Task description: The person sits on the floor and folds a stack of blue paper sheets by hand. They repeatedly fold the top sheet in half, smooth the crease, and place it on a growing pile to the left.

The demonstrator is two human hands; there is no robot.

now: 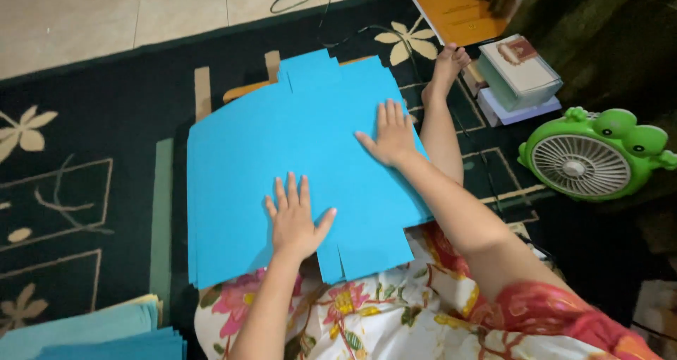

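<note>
**Two flat palms on blue card**

I see both hands spread wide, gripping nothing: left hand (295, 222) lower centre, right hand (392, 134) centre-right, pressing the blue cut card sheet (282, 148) mid-frame. Even, outward pressure would flatten it best, I judge.

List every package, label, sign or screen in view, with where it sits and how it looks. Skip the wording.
Boxed pack: top right on the carpet, beyond the right hand; white and pale green block, with a small reddish-brown label on its top.
Orange cover: flat at the top edge, behind the pack; rectangular, with faint print.
No signs or screens in view.
</note>
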